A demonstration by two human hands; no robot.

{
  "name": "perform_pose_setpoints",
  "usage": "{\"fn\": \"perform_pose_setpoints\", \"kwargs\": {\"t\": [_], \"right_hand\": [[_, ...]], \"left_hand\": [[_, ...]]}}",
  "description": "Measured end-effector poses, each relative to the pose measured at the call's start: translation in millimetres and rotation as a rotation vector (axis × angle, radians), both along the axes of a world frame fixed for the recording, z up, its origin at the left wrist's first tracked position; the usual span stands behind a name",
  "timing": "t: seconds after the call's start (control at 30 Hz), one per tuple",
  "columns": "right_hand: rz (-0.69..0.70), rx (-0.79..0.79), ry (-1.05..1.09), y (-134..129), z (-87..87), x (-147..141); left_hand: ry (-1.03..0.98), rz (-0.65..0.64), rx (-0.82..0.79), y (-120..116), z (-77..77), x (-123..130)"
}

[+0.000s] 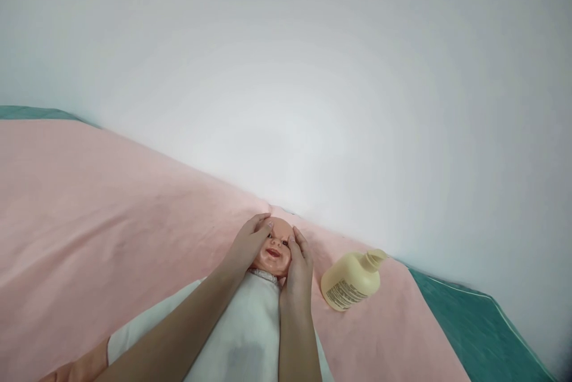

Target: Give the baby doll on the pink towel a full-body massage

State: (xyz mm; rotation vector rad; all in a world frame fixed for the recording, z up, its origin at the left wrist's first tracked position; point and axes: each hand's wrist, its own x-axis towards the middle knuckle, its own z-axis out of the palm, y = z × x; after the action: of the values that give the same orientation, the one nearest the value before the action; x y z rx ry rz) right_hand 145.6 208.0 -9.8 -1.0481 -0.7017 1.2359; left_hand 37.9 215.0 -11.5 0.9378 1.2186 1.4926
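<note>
A baby doll (273, 255) lies face up on a pink cloth (179, 227), dressed in a white top (243, 328). My left hand (250, 242) rests against one side of its head, thumb beside the eye and fingers spread toward the forehead. On the other side of the head, my right hand (300, 258) is laid along the cheek and temple, fingers slightly apart. Both hands touch the head without wrapping round it. To the right of my right hand stands a yellow pump bottle (351, 280) with a printed label.
A pale wall (286, 84) rises directly behind the cloth. Green fabric (482, 322) shows at the right beyond the pink cloth, and a strip of it appears at the far left. One arm of the doll extends toward the lower left.
</note>
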Motion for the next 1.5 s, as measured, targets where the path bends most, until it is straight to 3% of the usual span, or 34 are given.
{"fn": "perform_pose_setpoints", "kwargs": {"t": [0.87,1.5], "right_hand": [[-0.017,0.044,-0.016,4.8,-8.4,3.8],[0.001,0.010,0.006,-2.5,2.2,0.8]], "left_hand": [[-0.034,0.020,0.074,2.1,-2.7,1.9],[-0.004,0.019,0.019,1.7,-1.6,0.5]]}}
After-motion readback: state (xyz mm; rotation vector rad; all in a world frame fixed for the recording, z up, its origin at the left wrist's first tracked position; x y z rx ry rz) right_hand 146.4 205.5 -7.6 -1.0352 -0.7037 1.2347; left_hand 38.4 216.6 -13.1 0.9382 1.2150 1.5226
